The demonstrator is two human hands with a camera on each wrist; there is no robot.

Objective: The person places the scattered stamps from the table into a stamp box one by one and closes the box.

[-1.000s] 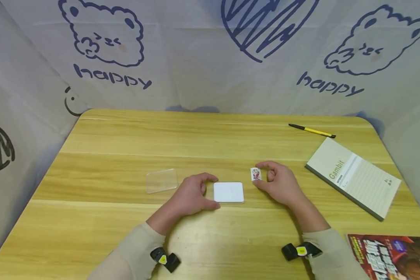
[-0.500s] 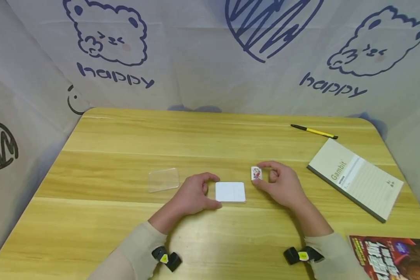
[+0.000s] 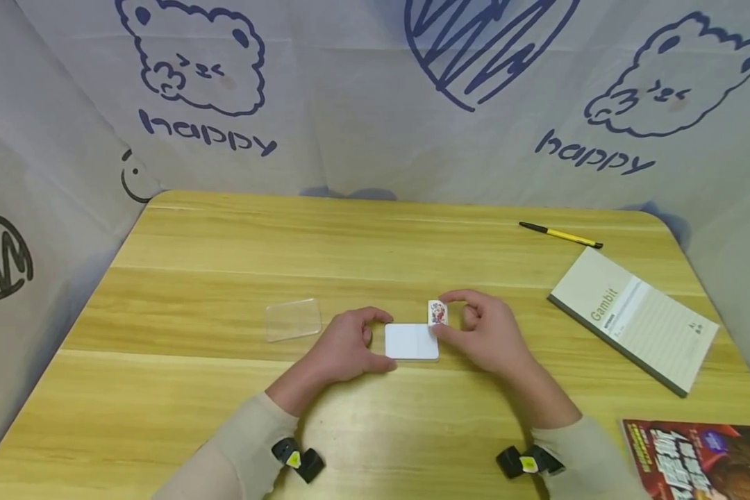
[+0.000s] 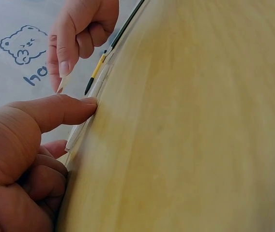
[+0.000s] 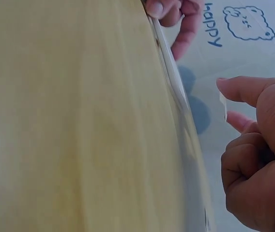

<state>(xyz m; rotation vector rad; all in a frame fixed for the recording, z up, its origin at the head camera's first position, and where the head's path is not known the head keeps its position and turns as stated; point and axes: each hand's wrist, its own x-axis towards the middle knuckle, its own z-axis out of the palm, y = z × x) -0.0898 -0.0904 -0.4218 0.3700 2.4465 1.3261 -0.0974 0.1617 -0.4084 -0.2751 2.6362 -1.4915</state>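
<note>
My left hand (image 3: 344,347) holds a flat white rectangular box (image 3: 412,342) by its left corners, thumb at the near side and index finger at the far side. The box lies on the wooden table (image 3: 325,250). My right hand (image 3: 487,330) pinches a small white card (image 3: 437,312) with a colourful picture between thumb and index finger, at the box's far right corner. In the right wrist view the card (image 5: 223,105) shows edge-on, raised off the table. A clear plastic lid (image 3: 293,320) lies left of my left hand.
A Gambit notebook (image 3: 634,319) lies on the right, with a yellow and black pen (image 3: 561,235) beyond it. A colourful magazine (image 3: 703,458) is at the near right corner. A white cloth (image 3: 350,125) with drawings hangs behind the table.
My right hand has moved left with the small card, from right of the box to its far right corner. My left hand has stayed at the box.
</note>
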